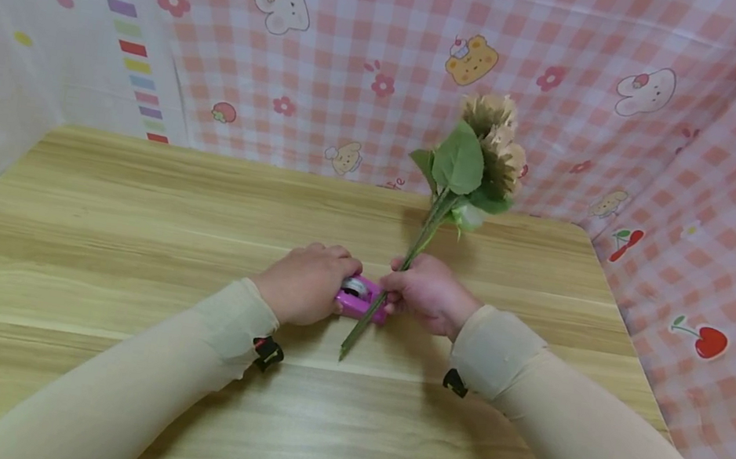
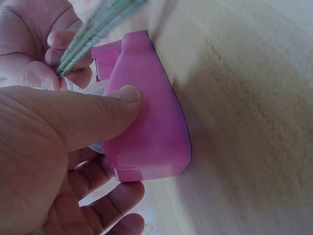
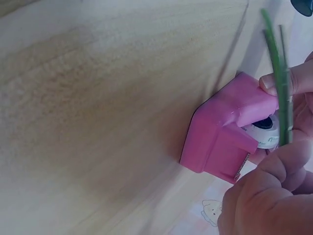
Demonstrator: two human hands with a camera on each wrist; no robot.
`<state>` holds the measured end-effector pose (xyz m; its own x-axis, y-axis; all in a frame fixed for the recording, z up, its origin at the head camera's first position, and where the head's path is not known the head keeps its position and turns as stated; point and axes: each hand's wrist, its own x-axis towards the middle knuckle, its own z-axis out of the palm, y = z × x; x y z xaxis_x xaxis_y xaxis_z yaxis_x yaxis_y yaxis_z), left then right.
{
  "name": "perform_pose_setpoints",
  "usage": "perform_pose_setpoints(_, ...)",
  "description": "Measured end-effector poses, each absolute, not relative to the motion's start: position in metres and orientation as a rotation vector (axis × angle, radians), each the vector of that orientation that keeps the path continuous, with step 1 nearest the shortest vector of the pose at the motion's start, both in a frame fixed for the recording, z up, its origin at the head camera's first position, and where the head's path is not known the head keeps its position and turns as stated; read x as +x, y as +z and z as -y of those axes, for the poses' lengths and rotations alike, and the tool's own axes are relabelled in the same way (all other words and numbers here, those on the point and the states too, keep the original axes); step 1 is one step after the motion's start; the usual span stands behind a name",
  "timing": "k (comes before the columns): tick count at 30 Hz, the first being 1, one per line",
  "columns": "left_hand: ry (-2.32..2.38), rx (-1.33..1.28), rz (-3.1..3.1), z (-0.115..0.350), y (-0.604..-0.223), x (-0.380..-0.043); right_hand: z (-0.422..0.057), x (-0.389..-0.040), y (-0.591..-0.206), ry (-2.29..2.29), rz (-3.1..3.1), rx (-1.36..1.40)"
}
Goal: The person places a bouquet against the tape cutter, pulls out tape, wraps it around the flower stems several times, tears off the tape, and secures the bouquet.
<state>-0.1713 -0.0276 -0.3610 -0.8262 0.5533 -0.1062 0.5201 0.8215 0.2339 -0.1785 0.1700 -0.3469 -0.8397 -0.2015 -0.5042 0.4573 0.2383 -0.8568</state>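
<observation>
A pink tape dispenser (image 1: 362, 309) stands on the wood-grain bench (image 1: 126, 225) and serves as the landmark here. At its left end, the left hand (image 1: 308, 284) has its grip closed around the body, with the thumb pressed along the side nearest the person. A tape roll (image 3: 266, 139) sits within the dispenser, and a serrated cutting edge (image 3: 242, 166) is at its right end. Just right of the dispenser, the right hand (image 1: 431, 293) has its grip pinching a bundle of green stems (image 1: 431, 227). Their lower ends slant across the dispenser toward the person; whether they touch it is hard to tell from these angles. Beyond it and to the right, pale peach flowers (image 1: 498, 142) and green leaves (image 1: 460, 158) top the stems. Behind the dispenser, past the far bench edge, hangs pink checked cloth (image 1: 334, 74).
</observation>
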Motion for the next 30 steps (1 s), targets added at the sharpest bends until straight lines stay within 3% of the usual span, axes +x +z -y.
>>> perform_pose_setpoints(30,0.301,0.824,-2.819,0.0279,-0.3602,-0.1717,-0.1788,-0.1829,-0.3424,-1.645,-2.005,0.23)
